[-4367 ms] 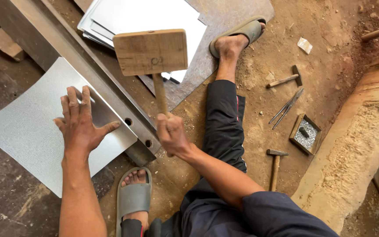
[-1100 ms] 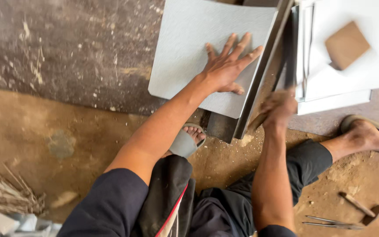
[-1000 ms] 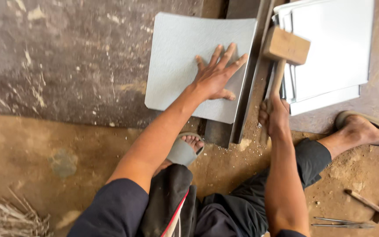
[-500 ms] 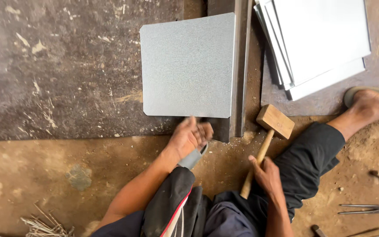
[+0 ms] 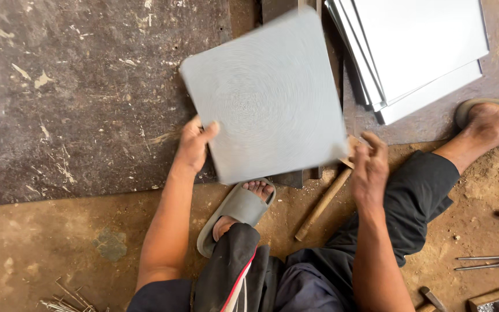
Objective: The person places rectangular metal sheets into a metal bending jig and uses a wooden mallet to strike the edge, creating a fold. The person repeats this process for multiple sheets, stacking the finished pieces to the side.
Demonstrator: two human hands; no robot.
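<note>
**Sheet Held at Two Edges Above a Dirt Floor**

Lifted and tilted over the workspace: a square grey metal sheet (image 5: 267, 95), blurred, gripped at its lower left edge by the left hand (image 5: 194, 144), thumb on top and fingers curled beneath. Pinched at the lower right corner by the right hand (image 5: 369, 167), fingers closed on the edge. Likely hazards, judging from the hold: bare skin on thin cut metal, so a slip could mean a sliced palm; a light two-point grip, so a dropped corner could land on the sandalled foot (image 5: 239, 211) directly below. Lying loose under the sheet, a wooden mallet (image 5: 323, 202), handle pointing toward the knee, easy to knock. Underneath, a dark scuffed floor plate (image 5: 82, 98) bordered by packed brown earth. Stacked at upper right, more pale sheets (image 5: 423, 52); scattered at lower right, small hand tools (image 5: 486, 263).
</note>
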